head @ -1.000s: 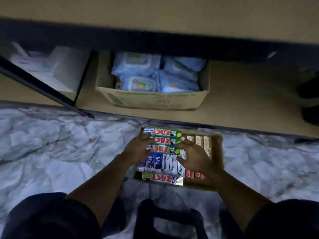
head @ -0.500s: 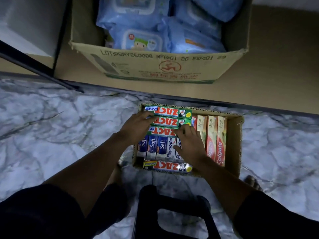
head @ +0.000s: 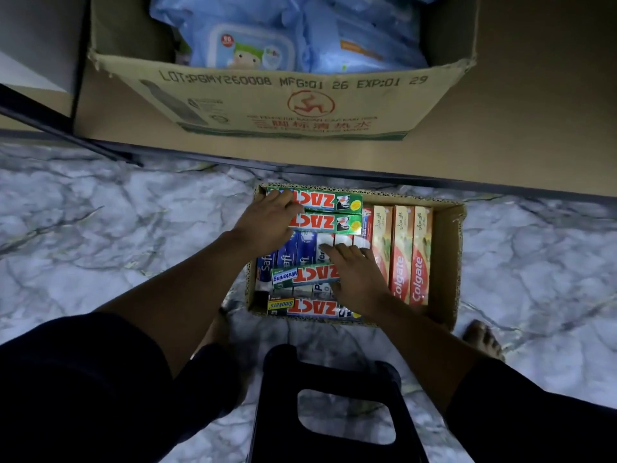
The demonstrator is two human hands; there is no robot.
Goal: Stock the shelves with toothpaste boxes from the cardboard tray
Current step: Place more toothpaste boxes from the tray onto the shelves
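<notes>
An open cardboard tray sits on the marble floor, packed with toothpaste boxes. Two green ZACT boxes lie crosswise at its far end, and my left hand rests on their left ends. A third ZACT Whitening box lies slightly askew over the blue Safi boxes. My right hand covers its right end, thumb on the near side and fingers stretched over the far side. Red Colgate boxes stand along the right. A ZACT Smokers box lies at the near edge.
A big cardboard carton of blue wet-wipe packs stands on the low shelf board just beyond the tray. A dark metal bar slants at the left. A black stool is between my knees, and a bare foot is at the right.
The view has tilted down and come closer. The third ZACT box has moved from beside the two far ones toward the near side under my right hand. My left hand has stayed put.
</notes>
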